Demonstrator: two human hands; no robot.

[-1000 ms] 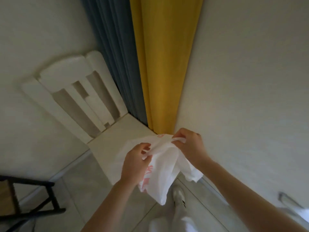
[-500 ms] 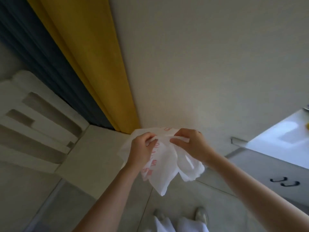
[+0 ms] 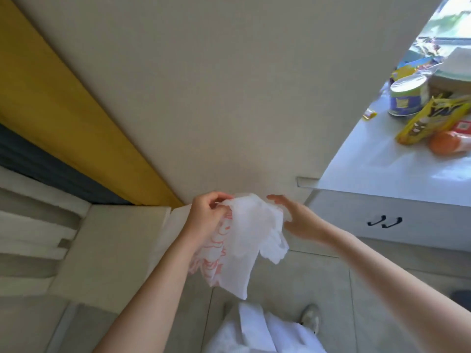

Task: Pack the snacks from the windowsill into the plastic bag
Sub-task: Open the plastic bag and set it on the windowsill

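Observation:
A crumpled white plastic bag (image 3: 244, 240) with red print hangs in front of me. My left hand (image 3: 206, 217) grips its upper left edge. Just right of the bag, my right hand (image 3: 298, 220) is spread with straight fingers and holds nothing. At the far right, snacks lie on the white windowsill (image 3: 377, 169): a round tin (image 3: 407, 98) with a blue label, a yellow packet (image 3: 430, 121), an orange packet (image 3: 448, 142) and a small yellow wrapper (image 3: 369, 114). More packets lie behind them, blurred.
A white chair (image 3: 102, 240) stands at the left below my arm. A yellow curtain (image 3: 63, 108) and a dark curtain (image 3: 46, 169) hang beside it. White drawers with dark handles (image 3: 384, 221) sit under the sill. My shoes and the tiled floor (image 3: 382, 301) are below.
The view has swung right, bringing the windowsill and snacks into sight. My right hand has let go of the bag and opened; my left hand still grips it.

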